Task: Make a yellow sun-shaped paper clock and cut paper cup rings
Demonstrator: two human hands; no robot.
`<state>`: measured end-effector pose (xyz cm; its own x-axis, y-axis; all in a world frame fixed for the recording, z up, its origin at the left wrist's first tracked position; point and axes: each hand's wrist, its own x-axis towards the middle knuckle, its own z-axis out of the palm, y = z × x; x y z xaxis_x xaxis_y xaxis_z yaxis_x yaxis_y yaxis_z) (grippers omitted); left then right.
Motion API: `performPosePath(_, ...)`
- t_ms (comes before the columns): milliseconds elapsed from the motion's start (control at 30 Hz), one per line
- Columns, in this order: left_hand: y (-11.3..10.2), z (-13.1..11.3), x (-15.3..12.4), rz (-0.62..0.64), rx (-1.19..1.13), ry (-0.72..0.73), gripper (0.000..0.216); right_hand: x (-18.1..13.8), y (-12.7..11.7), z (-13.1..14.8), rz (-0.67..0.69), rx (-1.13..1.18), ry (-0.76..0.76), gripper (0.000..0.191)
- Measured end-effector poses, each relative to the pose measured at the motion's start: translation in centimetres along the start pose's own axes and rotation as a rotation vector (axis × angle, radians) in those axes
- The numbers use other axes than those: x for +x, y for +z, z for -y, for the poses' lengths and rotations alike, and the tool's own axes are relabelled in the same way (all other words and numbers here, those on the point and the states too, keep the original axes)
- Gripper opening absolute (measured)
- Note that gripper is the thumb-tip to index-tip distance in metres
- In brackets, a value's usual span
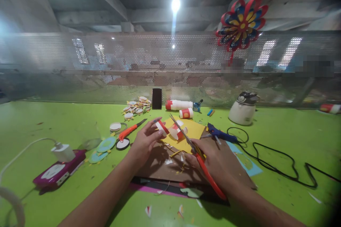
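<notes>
My left hand [145,141] pinches a short cut piece of a paper cup [161,127], white with a red band. In my right hand [213,156] is a pair of scissors [207,175] with orange-red handles, its blades pointing up and away from me. Behind the blades, another cut paper cup part [176,132] lies on a yellow paper sheet [195,129]. Under both hands is a brown board [160,168] strewn with paper scraps. Left of my left hand are an orange-handled knife [129,132] and a round white disc with a black rim [123,144].
A blue glue gun [221,134] trails a black cord to the right. Farther back stand a white kettle-like container [243,110], stacked paper cups [181,105] and a dark upright phone-like slab [157,98]. A purple power strip [60,170] lies left; a paper flower [242,25] hangs above.
</notes>
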<state>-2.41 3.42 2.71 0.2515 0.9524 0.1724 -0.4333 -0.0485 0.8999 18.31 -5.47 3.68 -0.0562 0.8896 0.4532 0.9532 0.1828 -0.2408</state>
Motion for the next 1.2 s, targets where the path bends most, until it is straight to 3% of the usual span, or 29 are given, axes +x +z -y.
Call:
performPosePath(267,0.0,0.7,0.1,0.047,0.106,0.036,0.065,0.3,-0.7,1.0,0.052,0.051,-0.003,0.027)
performPosePath(767,0.3,1.0,0.3,0.048,-0.037,0.047,0.094,-0.1,-0.1,0.4,0.055,0.079,0.056,0.029)
performPosePath(933,0.4,0.1,-0.3,0.018,-0.125,-0.048,0.08,-0.1,1.3,-0.2,0.002,0.148,0.033,0.032)
performPosePath(1200,-0.6,0.7,0.8,0.02,-0.277,-0.118,0.024,-0.1,2.2,-0.3,0.061,0.416,0.024,0.026)
